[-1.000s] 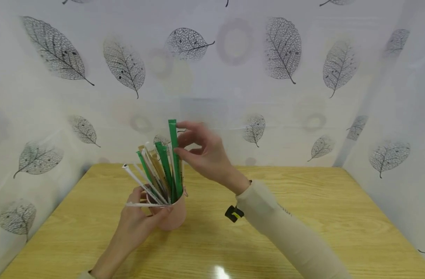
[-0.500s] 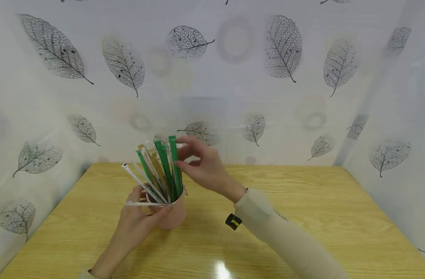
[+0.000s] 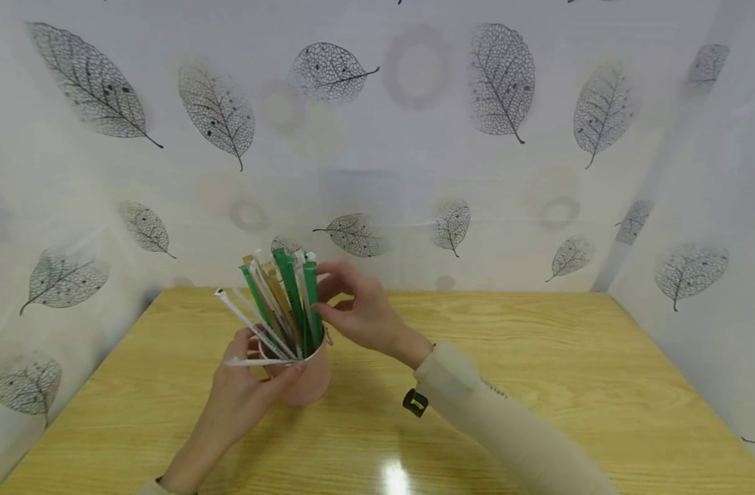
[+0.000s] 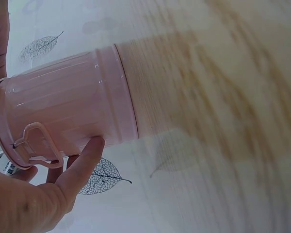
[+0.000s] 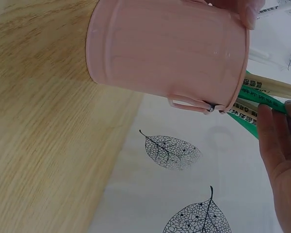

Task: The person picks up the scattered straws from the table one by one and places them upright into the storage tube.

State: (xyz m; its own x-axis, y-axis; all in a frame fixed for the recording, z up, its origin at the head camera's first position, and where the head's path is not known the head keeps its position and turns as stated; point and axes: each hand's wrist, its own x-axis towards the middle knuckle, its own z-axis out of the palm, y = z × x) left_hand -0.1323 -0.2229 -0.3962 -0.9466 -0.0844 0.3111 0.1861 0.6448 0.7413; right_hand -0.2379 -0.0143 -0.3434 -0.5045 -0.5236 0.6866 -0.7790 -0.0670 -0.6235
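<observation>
A pink cup [image 3: 313, 382] with small side handles stands on the table, full of paper-wrapped straws in green, brown and white. My left hand [image 3: 241, 395] grips the cup from its left side, thumb at the near rim; in the left wrist view a finger lies along the cup wall [image 4: 63, 99]. Between thumb and fingertips, my right hand [image 3: 366, 313] pinches a green-wrapped straw [image 3: 311, 278] near its top. That straw's lower end is hidden inside the cup. One white straw [image 3: 260, 362] lies nearly level, sticking out leftward over my left hand.
The wood-grain table [image 3: 507, 385] reaches back to a pale leaf-printed sheet [image 3: 414, 151], which also hangs at both sides. A small black item [image 3: 415, 403] with a yellow mark shows beside the right sleeve [image 3: 495, 412].
My right hand has moved down with the green straw, which now sits deeper in the cup, its top about level with the others. The left hand stays on the cup.
</observation>
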